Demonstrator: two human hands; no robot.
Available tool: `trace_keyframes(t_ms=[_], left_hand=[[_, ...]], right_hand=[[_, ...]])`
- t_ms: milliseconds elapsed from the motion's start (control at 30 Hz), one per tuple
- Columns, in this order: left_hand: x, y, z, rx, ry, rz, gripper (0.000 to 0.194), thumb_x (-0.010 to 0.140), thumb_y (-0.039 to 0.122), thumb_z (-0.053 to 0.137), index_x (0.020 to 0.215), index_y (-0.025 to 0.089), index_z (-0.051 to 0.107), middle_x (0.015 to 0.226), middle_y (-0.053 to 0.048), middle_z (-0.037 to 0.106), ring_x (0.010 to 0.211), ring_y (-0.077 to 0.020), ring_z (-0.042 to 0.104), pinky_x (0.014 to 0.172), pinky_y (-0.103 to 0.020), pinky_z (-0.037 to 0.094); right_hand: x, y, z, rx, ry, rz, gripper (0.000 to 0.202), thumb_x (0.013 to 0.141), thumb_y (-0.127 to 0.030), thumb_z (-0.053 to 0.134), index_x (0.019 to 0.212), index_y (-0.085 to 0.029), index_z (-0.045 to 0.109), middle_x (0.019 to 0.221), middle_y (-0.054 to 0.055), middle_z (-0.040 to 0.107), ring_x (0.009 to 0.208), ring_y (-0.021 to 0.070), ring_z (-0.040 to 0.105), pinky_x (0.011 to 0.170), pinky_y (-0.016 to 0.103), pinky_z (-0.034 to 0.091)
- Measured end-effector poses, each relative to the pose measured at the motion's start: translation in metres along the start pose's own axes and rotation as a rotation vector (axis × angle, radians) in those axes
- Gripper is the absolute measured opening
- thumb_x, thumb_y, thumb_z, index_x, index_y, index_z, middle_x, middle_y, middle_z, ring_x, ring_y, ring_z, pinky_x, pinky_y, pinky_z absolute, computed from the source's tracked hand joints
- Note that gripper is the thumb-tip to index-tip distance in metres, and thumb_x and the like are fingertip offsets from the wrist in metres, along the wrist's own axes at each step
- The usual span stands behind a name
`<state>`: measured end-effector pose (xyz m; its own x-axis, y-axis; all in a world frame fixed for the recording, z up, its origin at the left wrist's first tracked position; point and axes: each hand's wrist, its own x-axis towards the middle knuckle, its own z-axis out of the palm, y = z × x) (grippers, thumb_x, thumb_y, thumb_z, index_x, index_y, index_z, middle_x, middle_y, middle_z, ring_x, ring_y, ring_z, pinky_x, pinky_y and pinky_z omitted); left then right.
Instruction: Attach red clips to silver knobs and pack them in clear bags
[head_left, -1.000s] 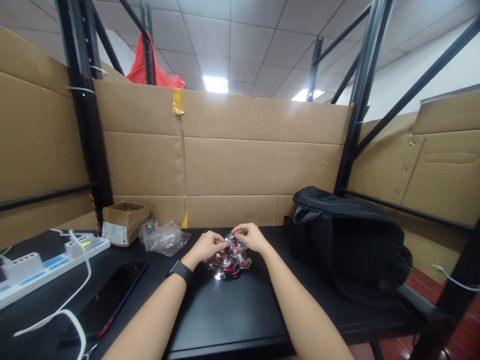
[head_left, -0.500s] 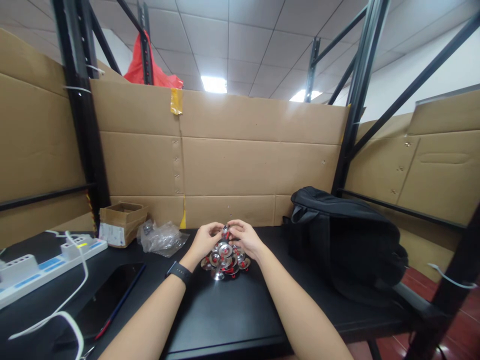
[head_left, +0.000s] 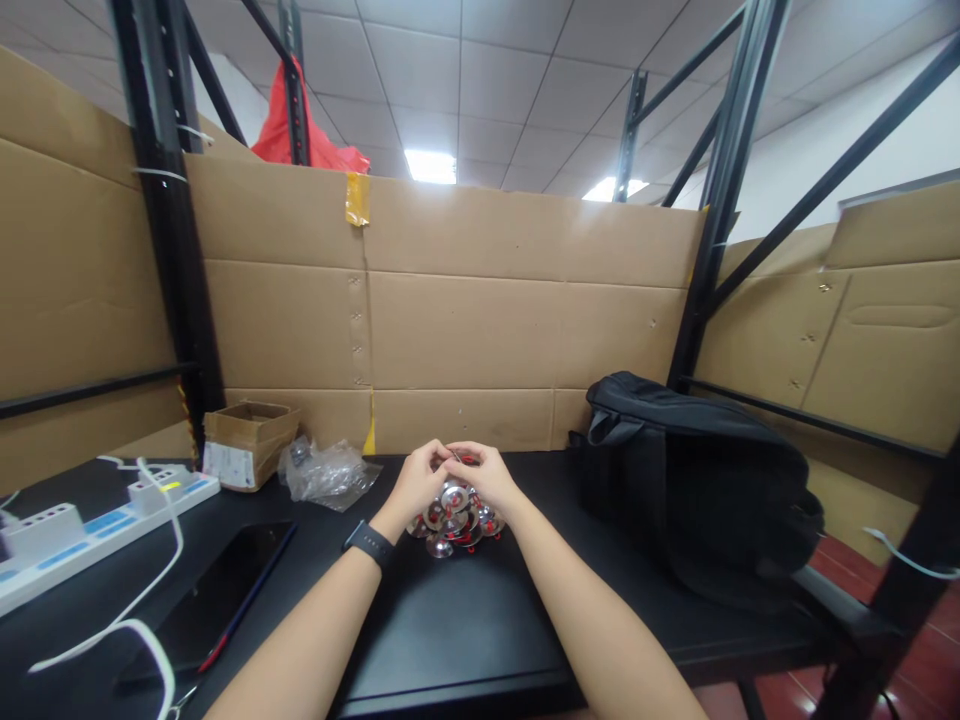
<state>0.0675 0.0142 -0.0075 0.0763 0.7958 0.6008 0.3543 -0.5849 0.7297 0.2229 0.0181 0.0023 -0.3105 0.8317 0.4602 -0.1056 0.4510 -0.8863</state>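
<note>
A heap of shiny round metal discs with red parts (head_left: pixel 454 498) sits on the black tabletop; their exact kind is too small to tell. Above the heap, my left hand (head_left: pixel 414 488) has its fingers closed in a pinch at the top. My right hand (head_left: pixel 486 478) meets it there, fingers bent and thumb reaching toward the left fingertips. Between the two hands is one of the discs, mostly hidden by my fingers, with a bit of red showing. A dark watch is on my left wrist.
To the left are a white power strip (head_left: pixel 105 530) with a white cable, a dark phone or tablet (head_left: pixel 217 600), an open small carton (head_left: pixel 251 445) and a crumpled clear plastic bag (head_left: pixel 330 475). A black backpack (head_left: pixel 697 490) lies at right. Cardboard panels (head_left: pixel 457 330) wall the back.
My hands have drawn closer together, and the right thumb now reaches the left fingers. The disc between them, plainer before, is now mostly covered. The view has shifted slightly.
</note>
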Motion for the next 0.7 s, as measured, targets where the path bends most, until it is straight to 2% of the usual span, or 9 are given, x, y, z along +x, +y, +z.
trace_keyframes(t_ms=[67,167,233,333,467,567,633,700], left_hand=[[0.002,-0.003,-0.001,0.007,-0.018,-0.023,0.016,0.082,0.034,0.060,0.079,0.018,0.060,0.078,-0.003,0.071,0.071,-0.0167,0.065,0.066,-0.026,0.048],[0.004,-0.009,-0.005,0.020,-0.046,-0.056,0.022,0.082,0.039,0.061,0.080,0.018,0.061,0.076,-0.003,0.070,0.068,-0.0168,0.064,0.064,-0.026,0.047],[0.005,-0.013,-0.008,0.024,-0.058,-0.074,0.021,0.081,0.039,0.062,0.079,0.017,0.061,0.076,-0.003,0.070,0.069,-0.0172,0.064,0.065,-0.026,0.047],[0.004,-0.018,-0.009,0.047,-0.074,-0.097,0.020,0.080,0.037,0.062,0.078,0.017,0.062,0.077,-0.004,0.070,0.070,-0.0175,0.065,0.065,-0.027,0.047],[0.003,-0.017,-0.007,0.124,-0.057,-0.119,0.017,0.080,0.035,0.060,0.077,0.018,0.062,0.074,-0.003,0.070,0.066,-0.0166,0.064,0.064,-0.026,0.046],[0.007,-0.012,-0.015,0.195,-0.035,-0.131,0.015,0.080,0.033,0.059,0.077,0.019,0.064,0.074,-0.003,0.071,0.066,-0.0170,0.064,0.064,-0.027,0.046],[0.010,-0.012,-0.030,0.344,-0.048,-0.122,0.011,0.078,0.028,0.060,0.074,0.019,0.065,0.074,-0.004,0.071,0.070,-0.0181,0.065,0.067,-0.027,0.046],[0.011,-0.019,-0.049,0.546,-0.112,-0.152,0.008,0.074,0.023,0.061,0.069,0.021,0.065,0.074,-0.004,0.072,0.071,-0.0187,0.066,0.068,-0.027,0.045]], right_hand=[[0.003,0.001,-0.005,-0.037,-0.005,0.038,0.039,0.076,-0.046,0.075,0.104,-0.018,0.072,0.096,0.007,0.073,0.078,0.0196,0.070,0.070,0.031,0.056],[0.005,0.001,-0.015,-0.175,-0.071,0.044,0.033,0.087,-0.044,0.062,0.107,-0.018,0.071,0.085,0.004,0.072,0.060,0.0142,0.065,0.055,0.025,0.049],[0.005,0.002,-0.020,-0.321,-0.114,-0.001,0.030,0.093,-0.038,0.053,0.108,-0.020,0.070,0.078,0.002,0.070,0.055,0.0123,0.061,0.055,0.023,0.047],[0.004,0.004,-0.022,-0.545,-0.096,-0.061,0.029,0.097,-0.033,0.046,0.103,-0.019,0.071,0.064,0.000,0.066,0.055,0.0129,0.060,0.061,0.023,0.046],[0.006,0.005,-0.023,-0.699,0.068,-0.014,0.037,0.099,-0.031,0.037,0.100,-0.017,0.070,0.067,0.003,0.070,0.056,0.0142,0.065,0.065,0.024,0.048],[0.010,0.001,-0.034,-0.836,0.139,0.015,0.041,0.101,-0.029,0.032,0.110,-0.016,0.069,0.076,0.006,0.074,0.069,0.0172,0.071,0.075,0.026,0.050],[0.010,0.001,-0.047,-0.996,0.111,0.052,0.038,0.099,-0.025,0.036,0.120,-0.017,0.067,0.096,0.010,0.076,0.091,0.0202,0.072,0.086,0.028,0.049],[0.007,0.004,-0.063,-1.117,0.073,0.136,0.037,0.094,-0.019,0.044,0.123,-0.019,0.067,0.114,0.014,0.072,0.108,0.0233,0.067,0.091,0.030,0.047]])
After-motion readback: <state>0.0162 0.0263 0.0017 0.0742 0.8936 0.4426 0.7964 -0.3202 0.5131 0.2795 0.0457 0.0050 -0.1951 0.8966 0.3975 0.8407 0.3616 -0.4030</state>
